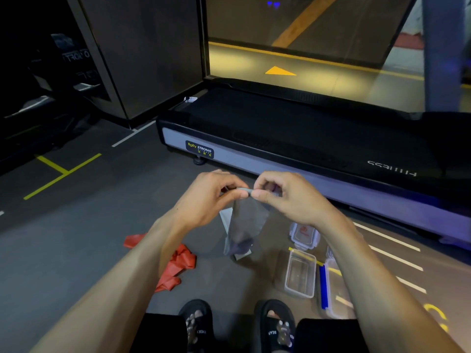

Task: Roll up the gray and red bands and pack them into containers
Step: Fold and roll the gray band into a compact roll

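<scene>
Hands up at chest height: left hand (209, 197) and right hand (285, 197) both pinch the rolled top edge of the thin, translucent gray stretch band (246, 222), its loose tail hanging to the floor. Crumpled red band (178, 266) lies left; clear rectangular plastic container (300, 273) sits right.

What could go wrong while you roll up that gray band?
The gray band is pinched only at its top edge by the left hand and right hand, with its tail hanging free, so the roll might go crooked or slip loose. The red band lies crumpled near the feet and could get stepped on.
</scene>
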### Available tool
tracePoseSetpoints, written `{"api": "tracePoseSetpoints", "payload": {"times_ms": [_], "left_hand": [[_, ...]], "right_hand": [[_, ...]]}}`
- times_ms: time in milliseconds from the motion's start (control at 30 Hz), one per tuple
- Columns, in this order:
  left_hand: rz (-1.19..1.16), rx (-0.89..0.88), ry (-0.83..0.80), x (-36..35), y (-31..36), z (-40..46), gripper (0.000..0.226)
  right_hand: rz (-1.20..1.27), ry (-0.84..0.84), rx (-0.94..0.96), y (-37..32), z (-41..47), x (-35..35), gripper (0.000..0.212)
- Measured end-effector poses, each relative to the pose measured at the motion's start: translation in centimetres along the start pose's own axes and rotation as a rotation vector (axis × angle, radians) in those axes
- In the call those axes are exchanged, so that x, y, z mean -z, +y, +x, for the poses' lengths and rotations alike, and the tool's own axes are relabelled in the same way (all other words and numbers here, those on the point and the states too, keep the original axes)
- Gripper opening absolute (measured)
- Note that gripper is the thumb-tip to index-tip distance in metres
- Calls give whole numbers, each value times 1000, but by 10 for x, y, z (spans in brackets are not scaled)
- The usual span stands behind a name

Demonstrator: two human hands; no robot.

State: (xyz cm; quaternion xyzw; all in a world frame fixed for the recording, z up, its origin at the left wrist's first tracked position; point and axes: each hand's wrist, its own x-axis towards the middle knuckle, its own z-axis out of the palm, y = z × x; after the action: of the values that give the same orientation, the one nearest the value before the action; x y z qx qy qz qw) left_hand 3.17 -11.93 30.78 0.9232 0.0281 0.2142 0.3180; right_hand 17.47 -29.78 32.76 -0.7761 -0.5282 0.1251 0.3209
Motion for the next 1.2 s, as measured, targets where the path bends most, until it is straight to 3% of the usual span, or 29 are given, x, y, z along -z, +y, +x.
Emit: {"api": "tracePoseSetpoints", "payload": {"times_ms": [100,267,333,533,800,967,1100,1200], "left_hand": [[-164,100,25,-4,2,2,10],[-485,221,0,-10,3,0,32],[-485,221,-31,-14,0,0,9],[-501,211,-63,-8,4,2,18],[-618,261,-133,-6,3,1,19],[-554,226,-114,-7,2,3,13],[-306,141,-58,-6,9,2,35],[-225,90,-35,-7,19,2,30]], "right_hand": [[21,81,76,-1,2,-1,10],[114,153,63,-6,4,3,11],[141,157,38,-5,4,5,13],[227,150,-46,-3,3,6,17],[405,-4,-218,0,1,5,14],[629,-41,-232,-9,-1,4,18],[773,-63,-295,-7,-3,4,15],[809,-43,-323,-3,-3,3,18]]}}
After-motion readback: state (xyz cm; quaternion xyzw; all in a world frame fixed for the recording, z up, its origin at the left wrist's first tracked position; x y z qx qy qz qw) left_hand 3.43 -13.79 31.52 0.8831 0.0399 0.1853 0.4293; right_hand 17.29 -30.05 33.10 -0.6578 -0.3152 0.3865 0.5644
